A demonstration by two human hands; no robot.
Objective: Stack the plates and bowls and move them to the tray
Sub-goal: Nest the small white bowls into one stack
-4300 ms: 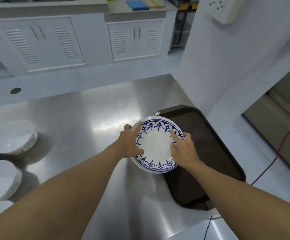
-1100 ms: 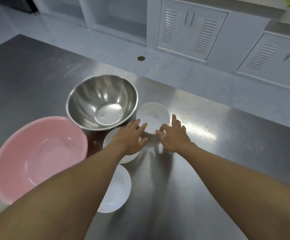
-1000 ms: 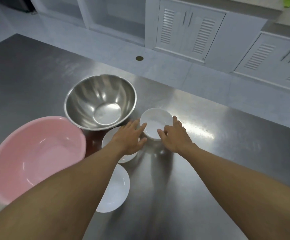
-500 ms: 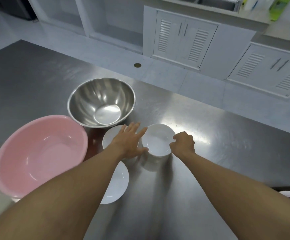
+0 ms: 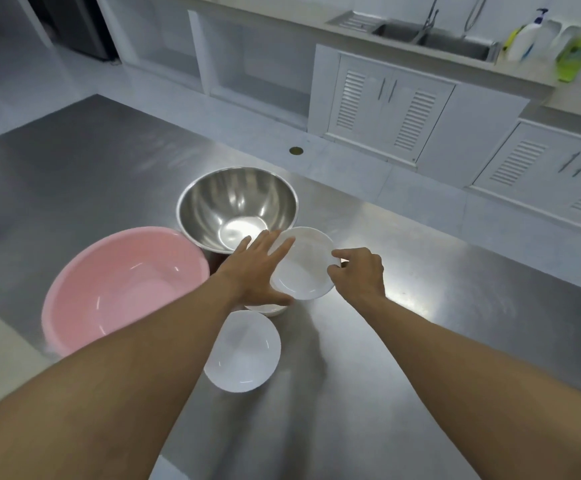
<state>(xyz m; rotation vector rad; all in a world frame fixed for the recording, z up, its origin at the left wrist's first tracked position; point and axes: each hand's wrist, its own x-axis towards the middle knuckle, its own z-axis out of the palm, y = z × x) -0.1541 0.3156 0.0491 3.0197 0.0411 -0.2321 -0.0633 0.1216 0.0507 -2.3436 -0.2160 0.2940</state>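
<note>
My right hand [image 5: 358, 273] pinches the right rim of a small white bowl [image 5: 302, 268] and holds it tilted above the steel table. My left hand [image 5: 258, 271] lies flat with spread fingers, its fingertips against the bowl's left rim. Under that hand sits a second white bowl [image 5: 267, 309], mostly hidden, only its near edge showing. A third white bowl [image 5: 242, 351] stands on the table nearer to me. The tray is out of view, apart from a dark sliver at the right edge that I cannot identify.
A large steel mixing bowl [image 5: 237, 207] stands just behind the white bowls. A big pink basin [image 5: 122, 289] sits to the left. The steel table [image 5: 420, 306] stretches right and left; white cabinets and a sink counter lie beyond the floor gap.
My right hand closed on the far white bowl's rim, lifted it and brought it left and toward me, above the bowl under my left hand. Earlier the plates went onto the tray.
</note>
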